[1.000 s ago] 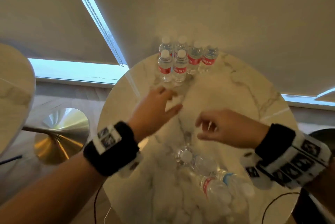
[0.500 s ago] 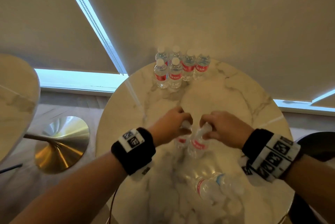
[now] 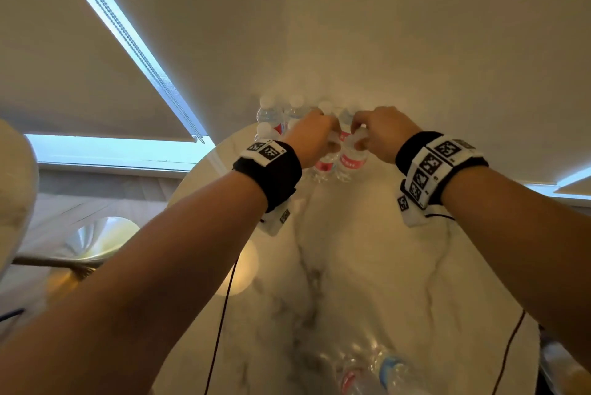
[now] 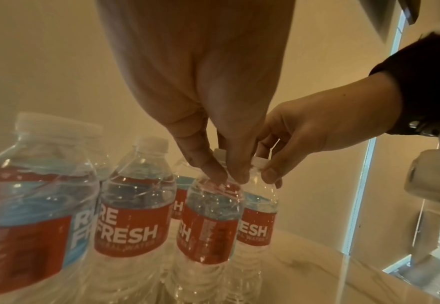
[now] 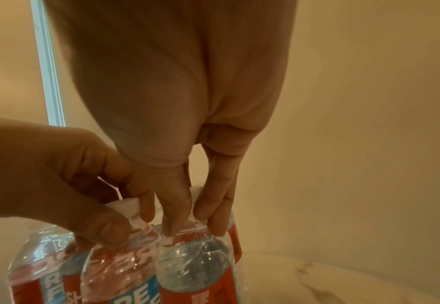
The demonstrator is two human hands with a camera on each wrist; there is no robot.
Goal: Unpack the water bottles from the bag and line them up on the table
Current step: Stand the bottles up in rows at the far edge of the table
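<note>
Standing bottles [image 3: 271, 121]: a cluster is seen upright at the far edge of the desk [image 3: 367, 266], upper centre of the head view, packed cap to cap. It could be knocked over if an incoming bottle is pushed into it.
Left hand [image 3: 311, 142]: the neck of one bottle [image 4: 208, 224] is pinched just under the cap by thumb and fingers [image 4: 208, 168]. With so high a hold the body may swing, and a neighbour could be struck.
Right hand [image 3: 377, 135]: a second bottle [image 4: 256, 224] is grasped the same way at the neck, touching the first. The two labels are pressed together, so one may be dragged askew when the other is let go.
Set-down: whether the bases are on the marble yet cannot be told. A tilted release would be the likely cause of a topple or a crooked line.
Bag [image 3: 367, 372]: bottles remain inside, at the lower centre of the head view, near the front edge of the desk. A roll-off is judged possible.
</note>
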